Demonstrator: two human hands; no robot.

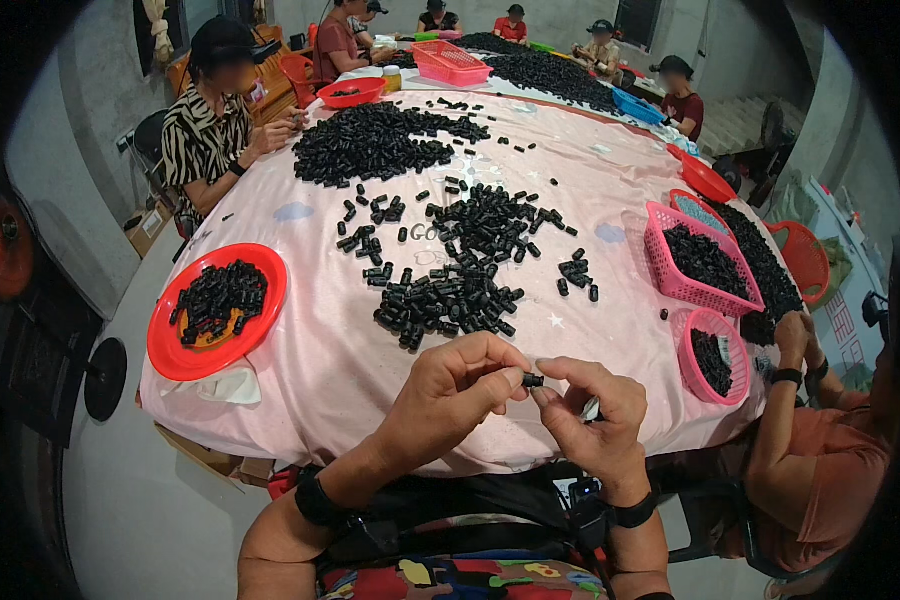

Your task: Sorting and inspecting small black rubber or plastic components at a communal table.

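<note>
My left hand [460, 390] pinches a small black cylindrical part [533, 381] between thumb and forefinger, low over the near side of the table. At the part's right end, the thumb and forefinger of my right hand [598, 410] close in from above and below, seemingly touching it. A small pale grey thing [591, 408] shows within the right hand's curled fingers; its kind is unclear. Just beyond my hands lies a loose pile of similar black parts [445, 300], with another cluster [490, 225] behind it.
A red plate [270, 345] of black pieces sits left. Pink baskets [670, 280] of black pieces stand right, beside a co-worker's hands [795, 335]. A larger black heap [370, 145] lies farther back near another person [210, 130]. Pink cloth [310, 400] covers the table.
</note>
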